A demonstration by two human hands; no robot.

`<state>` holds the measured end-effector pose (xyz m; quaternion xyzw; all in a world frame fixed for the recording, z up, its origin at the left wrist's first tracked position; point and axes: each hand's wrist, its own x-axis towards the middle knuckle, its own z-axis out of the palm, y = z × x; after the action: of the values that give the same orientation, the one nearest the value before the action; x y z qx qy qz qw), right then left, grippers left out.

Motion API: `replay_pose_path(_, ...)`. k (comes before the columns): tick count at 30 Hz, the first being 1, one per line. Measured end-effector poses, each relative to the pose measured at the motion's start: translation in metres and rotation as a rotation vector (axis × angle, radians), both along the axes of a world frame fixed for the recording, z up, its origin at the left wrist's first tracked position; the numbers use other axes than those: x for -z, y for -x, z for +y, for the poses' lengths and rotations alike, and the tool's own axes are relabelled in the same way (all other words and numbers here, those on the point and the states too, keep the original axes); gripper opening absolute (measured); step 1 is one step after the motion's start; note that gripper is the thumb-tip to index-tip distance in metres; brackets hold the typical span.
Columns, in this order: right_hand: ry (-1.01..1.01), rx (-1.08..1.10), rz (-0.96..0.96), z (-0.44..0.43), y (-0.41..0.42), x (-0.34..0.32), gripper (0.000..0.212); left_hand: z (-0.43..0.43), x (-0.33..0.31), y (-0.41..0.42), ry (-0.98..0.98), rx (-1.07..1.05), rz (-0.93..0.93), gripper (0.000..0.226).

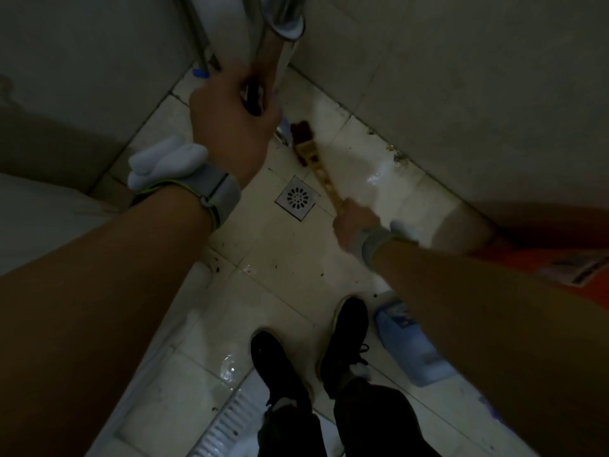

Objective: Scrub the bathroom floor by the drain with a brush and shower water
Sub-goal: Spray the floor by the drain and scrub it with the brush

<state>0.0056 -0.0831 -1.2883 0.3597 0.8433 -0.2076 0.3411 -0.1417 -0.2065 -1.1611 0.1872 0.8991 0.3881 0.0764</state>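
My left hand [230, 117] grips the chrome shower handle [268, 65], whose head [285, 18] is at the top of the view, above the floor corner. My right hand [354, 225] grips the yellow handle of a brush [321, 169]. Its dark red bristles [301, 130] rest on the wet white floor tiles near the wall corner. The square metal drain [297, 197] lies just left of the brush handle, between my two hands.
Grey tiled walls close in at the left and right. A blue plastic bottle [412, 344] lies on the floor by my right foot [346, 338]. An orange object [560, 262] sits at the right edge. My left foot [280, 367] stands beside a ribbed white fixture [227, 427].
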Motion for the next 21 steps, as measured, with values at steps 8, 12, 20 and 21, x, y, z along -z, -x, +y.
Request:
replay_pose_path(8, 0.058, -0.173, -0.09, -0.019, -0.043, -0.017, 0.038, -0.017, -0.003, -0.003, -0.031, -0.065, 0.002, 0.027)
replay_pose_path(12, -0.052, -0.164, -0.028, 0.019, 0.02, -0.006, 0.028, -0.021, 0.004, -0.003, -0.052, -0.107, 0.035, 0.027)
replay_pose_path(20, 0.047, -0.107, -0.023, -0.031, -0.012, -0.01, 0.036, -0.018, 0.005, -0.006, -0.065, -0.095, 0.056, 0.024)
replay_pose_path(21, 0.077, -0.162, -0.058, -0.042, -0.031, -0.01, 0.041, -0.019, 0.004, -0.006, -0.065, -0.092, 0.05, 0.023)
